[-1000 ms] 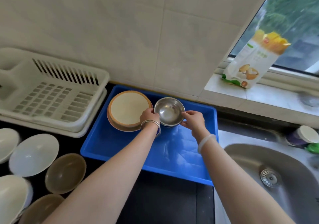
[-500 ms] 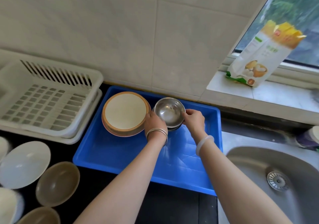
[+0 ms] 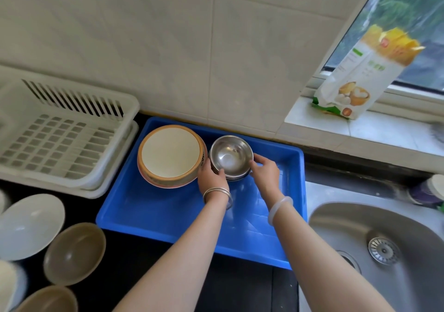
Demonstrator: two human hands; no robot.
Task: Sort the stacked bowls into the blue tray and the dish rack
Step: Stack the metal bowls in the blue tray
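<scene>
Head view, one entry per item. Blue tray (image 3: 168, 215): lies on your dark bench (image 3: 240, 287), with the white dish rack (image 3: 60, 138) just to its left and the sink (image 3: 360, 227) to its right. Steel bowls (image 3: 230, 158): nested in a stack at the tray's far end, just beside the cream bowls (image 3: 170, 153), a larger orange-rimmed stack also in the tray. Your left hand (image 3: 211, 174): fingers curled round the steel stack's left side. Your right hand (image 3: 264, 174): fingertips gripping its right rim. White bowl (image 3: 28, 225) and tan bowl (image 3: 74, 251): loose on the bench, left of the tray. Carton (image 3: 360, 76): leaning on the window sill.
</scene>
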